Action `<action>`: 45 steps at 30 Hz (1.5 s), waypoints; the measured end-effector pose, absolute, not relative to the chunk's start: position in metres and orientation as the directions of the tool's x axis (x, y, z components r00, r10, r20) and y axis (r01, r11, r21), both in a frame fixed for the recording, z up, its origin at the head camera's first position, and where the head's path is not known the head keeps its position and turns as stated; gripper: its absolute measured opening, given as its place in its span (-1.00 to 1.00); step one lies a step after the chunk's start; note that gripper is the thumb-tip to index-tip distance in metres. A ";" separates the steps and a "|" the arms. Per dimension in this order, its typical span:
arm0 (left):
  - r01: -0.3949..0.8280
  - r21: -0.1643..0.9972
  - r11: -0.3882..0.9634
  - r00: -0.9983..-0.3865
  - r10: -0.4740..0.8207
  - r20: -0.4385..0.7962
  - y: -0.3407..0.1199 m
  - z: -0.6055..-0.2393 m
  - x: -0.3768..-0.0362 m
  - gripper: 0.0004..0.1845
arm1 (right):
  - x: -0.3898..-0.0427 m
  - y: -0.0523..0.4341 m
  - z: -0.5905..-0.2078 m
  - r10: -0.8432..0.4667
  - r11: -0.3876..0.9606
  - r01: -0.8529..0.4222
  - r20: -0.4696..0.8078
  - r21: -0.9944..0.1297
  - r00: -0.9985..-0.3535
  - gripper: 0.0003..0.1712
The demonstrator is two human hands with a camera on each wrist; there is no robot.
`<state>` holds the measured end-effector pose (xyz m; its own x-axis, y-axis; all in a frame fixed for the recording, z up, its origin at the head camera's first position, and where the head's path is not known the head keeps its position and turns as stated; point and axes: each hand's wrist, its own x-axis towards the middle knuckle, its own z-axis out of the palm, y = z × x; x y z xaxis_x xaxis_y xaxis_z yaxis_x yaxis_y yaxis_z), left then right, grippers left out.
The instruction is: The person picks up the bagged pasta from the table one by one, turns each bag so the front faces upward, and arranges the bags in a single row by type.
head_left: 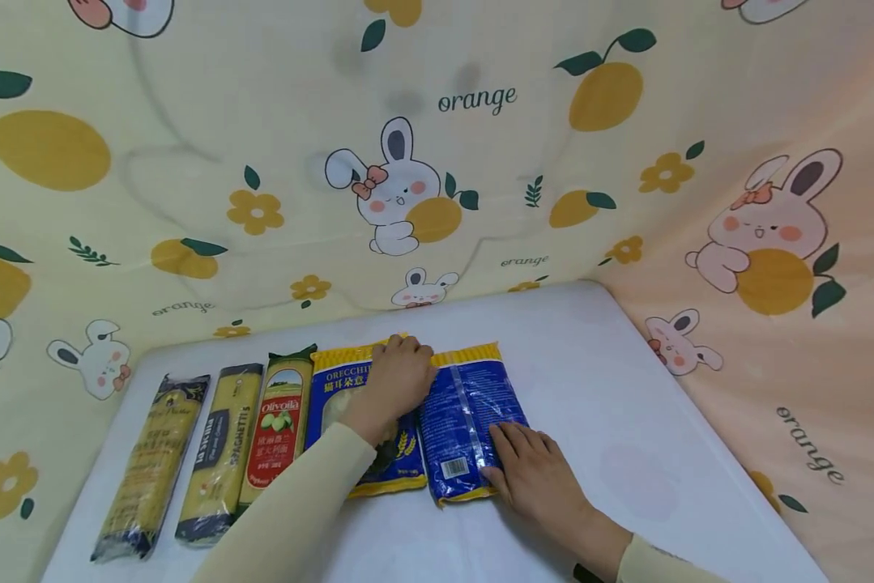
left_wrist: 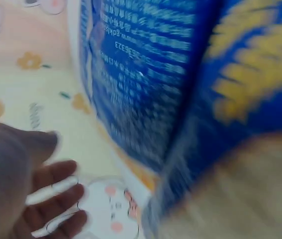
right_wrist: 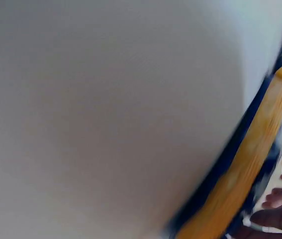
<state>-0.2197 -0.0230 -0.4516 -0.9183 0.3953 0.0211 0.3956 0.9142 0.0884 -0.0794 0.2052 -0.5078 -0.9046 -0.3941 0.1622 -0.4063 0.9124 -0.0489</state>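
Observation:
In the head view, my left hand [head_left: 400, 376] lies over the upper right part of a blue and yellow orecchiette bag [head_left: 332, 405], fingers bent over the top edge and hiding part of its front. Beside it a second blue and yellow bag [head_left: 451, 429] lies with its printed back and barcode up. My right hand [head_left: 542, 482] touches this bag's lower right edge, fingers spread and thumb near the bottom corner. The left wrist view shows the back-up bag [left_wrist: 141, 74] close up; in the right wrist view a yellow bag seam [right_wrist: 240, 164] crosses the right side.
Left of the bags lie an Olivoilà pasta pack [head_left: 274, 421], a spaghetti pack [head_left: 221, 453] and another clear pasta pack [head_left: 152, 465], side by side. They rest on a white table [head_left: 648, 453]. A patterned curtain [head_left: 262, 121] hangs behind and along the right.

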 end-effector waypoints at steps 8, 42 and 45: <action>0.549 0.042 0.835 -0.836 0.549 -0.001 0.045 -0.467 -0.266 -0.61 | -0.077 0.240 -0.510 -0.421 0.906 -0.398 0.410 0.146 -0.809 -0.48; 0.591 -0.034 0.806 -0.805 0.592 0.039 0.071 -0.488 -0.281 -0.63 | -0.076 0.253 -0.514 -0.369 0.929 -0.327 0.485 0.172 -0.793 -0.20; 0.607 -0.025 0.795 -0.792 0.607 0.074 0.068 -0.484 -0.280 -0.64 | -0.076 0.255 -0.517 -0.368 0.929 -0.335 0.494 0.157 -0.788 -0.20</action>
<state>-0.2798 0.0684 -0.4838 -0.7915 0.6066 0.0744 0.6066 0.7946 -0.0248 -0.0756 0.2548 -0.5172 -0.7881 -0.3678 0.4936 -0.3354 0.9290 0.1567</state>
